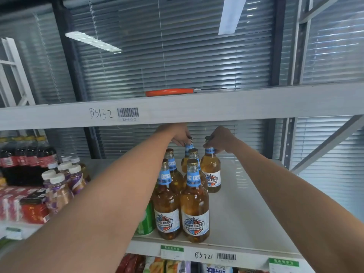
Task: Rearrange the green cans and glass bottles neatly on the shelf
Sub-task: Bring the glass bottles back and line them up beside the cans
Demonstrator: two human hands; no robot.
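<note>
Both hands work the back of a cluster of amber glass bottles (195, 201) on the white shelf board (246, 203). The left hand (178, 134) pinches the cap of the rear bottle (187, 154) at 12 o'clock; the right hand (218, 139) grips the neck of the bottle (211, 170) at 1 o'clock. By my judgement, aligning comes next, calling for upright slides. A green can (146, 219) stands at 9 o'clock. Labels read "BAHE BEER"; shelf edges read "B3132" and "B5721".

Orange flat object (169, 92) on upper shelf board, kind unclear from this angle. Dark cola bottles (27, 152) at far left, white-capped purple-labelled bottles (63, 180) in front. Red packets (17, 203) below them. Barcode sticker (128, 112) beside handwritten B3132. Grey blinds (177, 46) behind. Snack bags (167, 266) underneath.
</note>
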